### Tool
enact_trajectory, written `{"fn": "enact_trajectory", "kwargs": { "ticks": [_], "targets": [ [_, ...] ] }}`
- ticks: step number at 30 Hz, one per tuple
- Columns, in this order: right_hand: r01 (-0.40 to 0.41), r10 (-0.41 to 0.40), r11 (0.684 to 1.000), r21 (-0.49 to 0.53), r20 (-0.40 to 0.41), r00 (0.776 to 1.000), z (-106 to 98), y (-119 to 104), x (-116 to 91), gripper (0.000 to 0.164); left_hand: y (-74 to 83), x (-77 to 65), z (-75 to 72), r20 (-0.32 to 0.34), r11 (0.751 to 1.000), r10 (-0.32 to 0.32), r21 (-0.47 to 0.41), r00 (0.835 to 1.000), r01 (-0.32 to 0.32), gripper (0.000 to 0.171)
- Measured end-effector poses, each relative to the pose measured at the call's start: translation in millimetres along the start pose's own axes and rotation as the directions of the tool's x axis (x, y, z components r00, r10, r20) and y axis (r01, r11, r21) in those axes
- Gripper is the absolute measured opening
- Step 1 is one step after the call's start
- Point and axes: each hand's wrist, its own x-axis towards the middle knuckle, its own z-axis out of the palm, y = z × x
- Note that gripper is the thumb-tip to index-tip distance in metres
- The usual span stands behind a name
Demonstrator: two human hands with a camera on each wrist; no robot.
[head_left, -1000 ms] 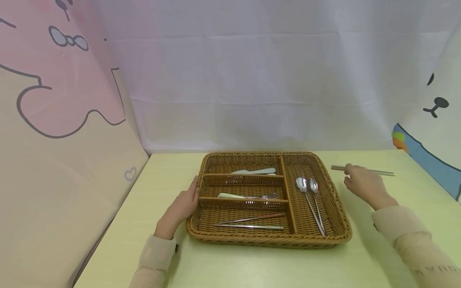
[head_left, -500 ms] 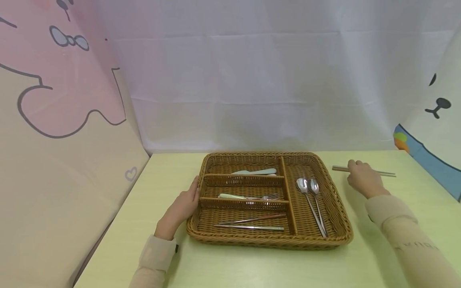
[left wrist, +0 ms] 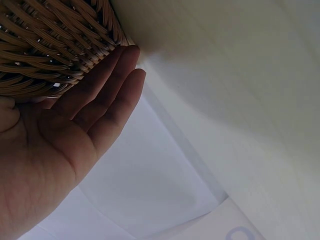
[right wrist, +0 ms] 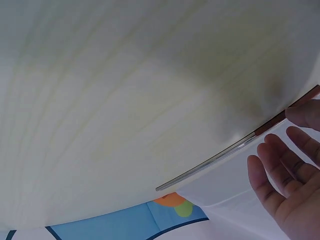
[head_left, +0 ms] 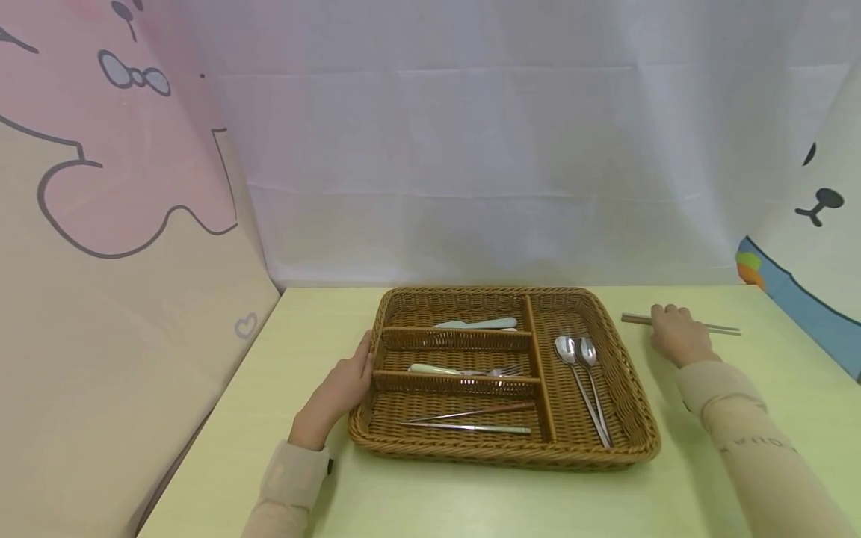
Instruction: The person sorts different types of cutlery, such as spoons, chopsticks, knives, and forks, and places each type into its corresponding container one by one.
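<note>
A brown wicker cutlery basket (head_left: 498, 453) with compartments sits on the table. My left hand (head_left: 343, 385) rests along its left side, fingers straight against the woven wall in the left wrist view. At the back right of the table lies a pair of chopsticks (head_left: 635, 320) with brownish handles and metal ends. My right hand (head_left: 679, 336) is over their middle. In the right wrist view my thumb (right wrist: 302, 114) is right at the handles, while the other fingers are loosely bent and apart from them. Two metal spoons (head_left: 566, 348) lie in the basket's right compartment.
The front left compartment holds a red-handled chopstick (head_left: 511, 408) and a green-handled chopstick (head_left: 498, 429). A fork (head_left: 506, 370) and a light-green handle (head_left: 430, 368) show in the middle one, a pale-blue-handled utensil (head_left: 494, 323) in the back one. White cloth (head_left: 430, 149) hangs behind the table.
My right hand has shifted slightly right along the chopsticks and its forearm has swung left. The chopsticks, basket and left hand stay essentially in place.
</note>
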Motion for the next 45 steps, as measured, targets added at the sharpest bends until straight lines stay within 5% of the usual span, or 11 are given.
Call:
{"fn": "enact_trajectory", "kwargs": {
  "ticks": [45],
  "targets": [
    [0.028, -0.033, 0.995, -0.094, -0.047, 0.998, 8.2, 6.7, 1.0, 0.012, 3.8, -2.2, -1.9, -0.013, 0.999, 0.015, 0.03, 1.0, -0.014, 0.05]
  ]
}}
